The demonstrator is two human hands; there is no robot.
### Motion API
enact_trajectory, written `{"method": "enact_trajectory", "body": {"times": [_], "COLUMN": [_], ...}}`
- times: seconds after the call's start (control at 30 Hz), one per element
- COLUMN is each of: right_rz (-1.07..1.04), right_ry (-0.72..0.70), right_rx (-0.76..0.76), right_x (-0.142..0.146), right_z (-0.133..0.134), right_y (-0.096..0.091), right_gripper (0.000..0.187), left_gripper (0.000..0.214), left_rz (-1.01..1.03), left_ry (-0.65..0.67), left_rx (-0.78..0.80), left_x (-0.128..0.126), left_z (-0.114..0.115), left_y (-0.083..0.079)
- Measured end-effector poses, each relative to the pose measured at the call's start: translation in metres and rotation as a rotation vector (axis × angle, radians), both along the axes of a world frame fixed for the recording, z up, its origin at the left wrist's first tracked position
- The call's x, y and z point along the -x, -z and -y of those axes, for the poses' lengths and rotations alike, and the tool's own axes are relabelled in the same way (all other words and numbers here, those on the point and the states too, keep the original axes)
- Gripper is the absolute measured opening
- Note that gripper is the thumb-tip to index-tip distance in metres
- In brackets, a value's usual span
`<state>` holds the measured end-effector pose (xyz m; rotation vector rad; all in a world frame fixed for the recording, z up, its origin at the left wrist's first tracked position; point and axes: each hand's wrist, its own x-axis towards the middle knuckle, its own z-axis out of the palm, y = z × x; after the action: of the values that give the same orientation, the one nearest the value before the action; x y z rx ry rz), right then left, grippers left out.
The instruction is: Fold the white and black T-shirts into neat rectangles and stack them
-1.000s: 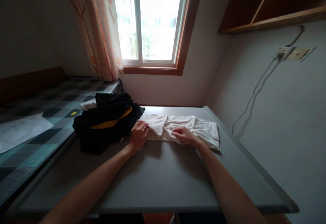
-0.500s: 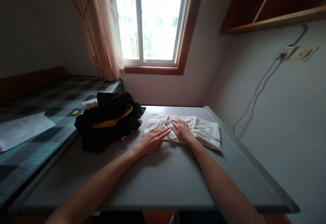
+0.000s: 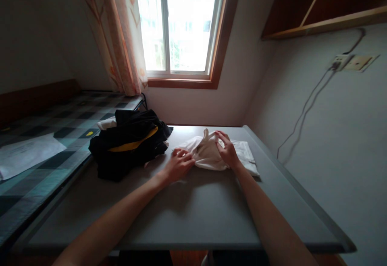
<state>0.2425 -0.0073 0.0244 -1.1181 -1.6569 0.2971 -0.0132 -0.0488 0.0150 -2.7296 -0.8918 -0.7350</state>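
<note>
A white garment (image 3: 208, 157) lies folded on the grey table, its middle raised into loose folds and its right end lying flat. My right hand (image 3: 226, 150) pinches the raised fabric between thumb and fingers, right of the fold. At the garment's left part, my left hand (image 3: 179, 164) has its fingers bent down and closed on the cloth; its thumb is mostly hidden. Just left of that hand sits a heaped pile of black clothes (image 3: 127, 161) with a yellow strip showing.
The grey table (image 3: 193, 213) meets the wall on the right, where a cord hangs from a socket (image 3: 341, 62). A bed with a checked cover (image 3: 72, 117) adjoins on the left, bearing a sheet of paper (image 3: 30, 153). A wooden shelf (image 3: 326, 24) juts out at upper right.
Both hands lay flat on the garment before. Now my right hand has lifted its middle up and slightly right, and my left fingers have curled. The garment's right end has shifted slightly left.
</note>
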Motion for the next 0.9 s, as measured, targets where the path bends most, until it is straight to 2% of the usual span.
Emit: {"method": "enact_trajectory", "body": {"times": [0.1, 0.27, 0.37, 0.47, 0.57, 0.67, 0.77, 0.83, 0.9], "right_rz": [-0.127, -0.439, -0.574, -0.593, -0.398, -0.030, 0.261, 0.368, 0.426], "right_ry": [0.106, 0.338, 0.495, 0.673, 0.797, 0.779, 0.677, 0.609, 0.592], "right_rx": [-0.026, -0.020, -0.046, -0.023, 0.010, -0.027, 0.052, 0.176, 0.307], "right_x": [-0.019, -0.059, -0.076, -0.085, -0.084, -0.073, -0.056, -0.048, -0.046], "right_z": [-0.002, -0.006, -0.008, -0.009, -0.010, -0.006, 0.000, 0.004, 0.005], "right_y": [-0.003, -0.006, -0.005, -0.001, 0.003, 0.003, 0.005, 0.006, 0.009], "right_gripper": [0.049, 0.067, 0.069, 0.066, 0.058, 0.050, 0.049, 0.050, 0.046], "left_gripper": [0.018, 0.017, 0.021, 0.023, 0.032, 0.049, 0.052, 0.043, 0.057], "left_rz": [0.171, 0.555, 0.788, 0.896, 0.832, 0.598, 0.355, 0.222, 0.121], "left_ry": [-0.091, -0.214, -0.258, -0.230, -0.070, 0.054, -0.027, -0.109, -0.128], "left_rx": [-0.041, -0.084, -0.054, 0.029, 0.200, 0.370, 0.439, 0.397, 0.322], "left_x": [0.011, 0.031, 0.036, 0.034, 0.029, 0.024, 0.019, 0.015, 0.012], "left_z": [-0.003, -0.019, -0.026, -0.024, -0.017, -0.009, -0.003, 0.000, 0.004], "left_y": [-0.007, -0.014, -0.015, -0.012, -0.005, 0.001, 0.003, 0.003, 0.002]}}
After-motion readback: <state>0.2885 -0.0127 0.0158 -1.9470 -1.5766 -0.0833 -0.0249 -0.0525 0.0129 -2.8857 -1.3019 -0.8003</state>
